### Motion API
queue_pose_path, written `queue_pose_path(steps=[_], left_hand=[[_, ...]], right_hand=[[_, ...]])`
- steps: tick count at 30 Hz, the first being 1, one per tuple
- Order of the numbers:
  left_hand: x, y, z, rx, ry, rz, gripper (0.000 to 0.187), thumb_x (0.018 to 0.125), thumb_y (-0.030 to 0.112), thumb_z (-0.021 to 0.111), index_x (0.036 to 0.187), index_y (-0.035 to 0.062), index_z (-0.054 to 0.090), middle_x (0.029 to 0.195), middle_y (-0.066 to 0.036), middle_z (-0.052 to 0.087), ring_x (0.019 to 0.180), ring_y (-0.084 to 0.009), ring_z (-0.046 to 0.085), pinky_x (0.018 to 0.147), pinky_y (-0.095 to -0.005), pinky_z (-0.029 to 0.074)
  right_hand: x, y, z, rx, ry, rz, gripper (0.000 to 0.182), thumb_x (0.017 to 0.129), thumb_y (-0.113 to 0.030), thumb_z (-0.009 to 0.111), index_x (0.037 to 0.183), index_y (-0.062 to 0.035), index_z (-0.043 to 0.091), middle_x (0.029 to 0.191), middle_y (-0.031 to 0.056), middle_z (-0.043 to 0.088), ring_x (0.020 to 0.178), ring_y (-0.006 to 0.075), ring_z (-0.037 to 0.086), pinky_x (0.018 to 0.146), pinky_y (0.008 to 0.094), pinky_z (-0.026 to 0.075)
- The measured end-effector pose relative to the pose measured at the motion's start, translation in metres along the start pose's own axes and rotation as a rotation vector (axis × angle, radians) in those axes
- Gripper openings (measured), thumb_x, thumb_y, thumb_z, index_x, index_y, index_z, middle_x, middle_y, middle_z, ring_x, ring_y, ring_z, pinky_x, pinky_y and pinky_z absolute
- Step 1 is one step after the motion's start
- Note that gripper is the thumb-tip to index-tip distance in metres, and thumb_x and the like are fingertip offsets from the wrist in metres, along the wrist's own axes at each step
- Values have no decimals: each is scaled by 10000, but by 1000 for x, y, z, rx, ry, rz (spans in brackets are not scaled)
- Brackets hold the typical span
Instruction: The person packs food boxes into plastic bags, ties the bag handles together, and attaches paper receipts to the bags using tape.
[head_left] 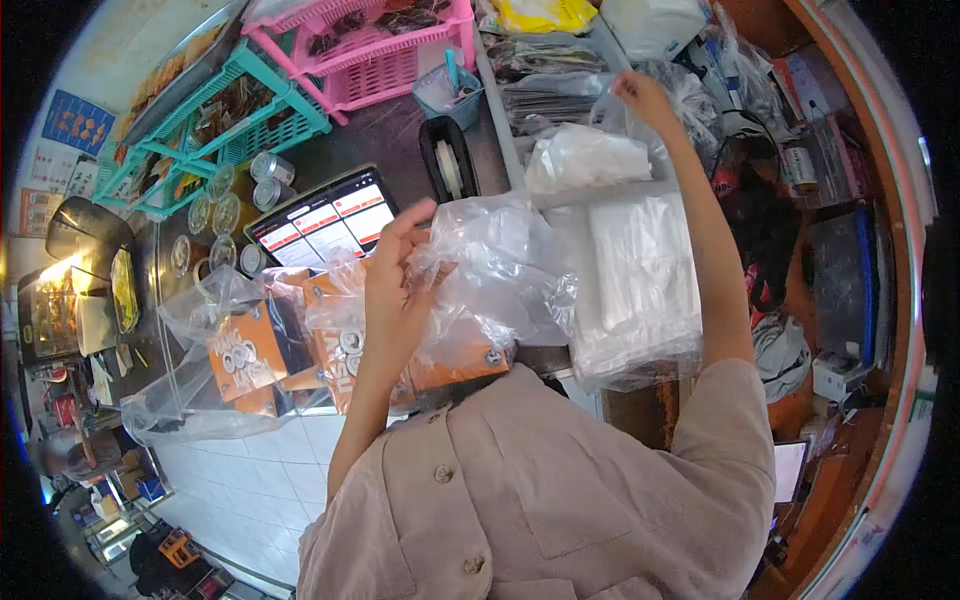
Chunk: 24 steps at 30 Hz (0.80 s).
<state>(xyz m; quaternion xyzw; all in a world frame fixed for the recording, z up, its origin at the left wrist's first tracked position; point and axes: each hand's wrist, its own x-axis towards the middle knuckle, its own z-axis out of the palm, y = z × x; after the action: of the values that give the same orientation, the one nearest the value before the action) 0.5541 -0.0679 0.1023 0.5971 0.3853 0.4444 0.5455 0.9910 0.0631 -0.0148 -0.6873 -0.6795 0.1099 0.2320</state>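
My left hand (396, 290) is closed on a crumpled clear plastic bag (495, 265). This bag hangs beside and partly over the orange and dark boxes (245, 355), some of them inside clear plastic. My right hand (643, 97) reaches to the far right, its fingers pinched on thin clear plastic (605, 108) at the grey divided bin. Under that arm, the bin holds a white plastic bundle (585, 158) and a stack of clear bags (635, 265). Part of my left fingers is hidden by the bag.
A tablet (335, 220) and a black tape dispenser (449, 160) stand behind the boxes. Lidded cups (222, 215) and cans sit left of the tablet. Green (215, 130) and pink baskets (375, 70) line the back. Shelves with goods rise at right; a person (85, 455) is far left.
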Motion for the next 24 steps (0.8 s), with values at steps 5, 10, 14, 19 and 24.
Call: queue_pose_path(steps=[5,10,14,19,24], left_hand=[[-11,-10,-10,159,-90,58,253,730,-91,562,966,0,554,930,-69,547,856,-132,510,705,-225,402],[-20,5,-21,193,-26,333,311,661,-107,568,946,20,570,934,-105,526,871,-246,511,770,-285,391],[-35,26,-37,543,74,581,401,616,-31,619,1008,48,591,1019,-99,462,938,-260,466,827,-311,375],[-61,29,-78,339,-19,436,544,654,158,702,1167,118,526,1142,-159,365,1092,-323,358,902,-382,326],[-105,42,-154,519,-79,585,632,681,258,722,1241,138,454,1147,-146,342,1100,-307,333,912,-398,325]], right_hand=[[-14,-95,-43,736,217,137,315,877,-288,508,1051,-26,495,927,76,593,792,178,576,690,323,454],[-93,-249,-34,1184,-502,-68,644,762,-284,663,1264,-43,339,1145,78,492,1061,182,483,853,333,426],[-141,-338,-22,1092,-549,-353,824,673,-258,738,1318,-30,278,1211,110,446,1162,191,416,907,334,399],[-159,-329,49,1296,-636,-167,697,654,-210,744,1241,-41,409,1184,89,496,1077,187,500,896,336,420],[-183,-364,67,1331,-315,260,485,757,-133,636,1189,-38,437,1096,69,551,971,176,557,827,321,469]])
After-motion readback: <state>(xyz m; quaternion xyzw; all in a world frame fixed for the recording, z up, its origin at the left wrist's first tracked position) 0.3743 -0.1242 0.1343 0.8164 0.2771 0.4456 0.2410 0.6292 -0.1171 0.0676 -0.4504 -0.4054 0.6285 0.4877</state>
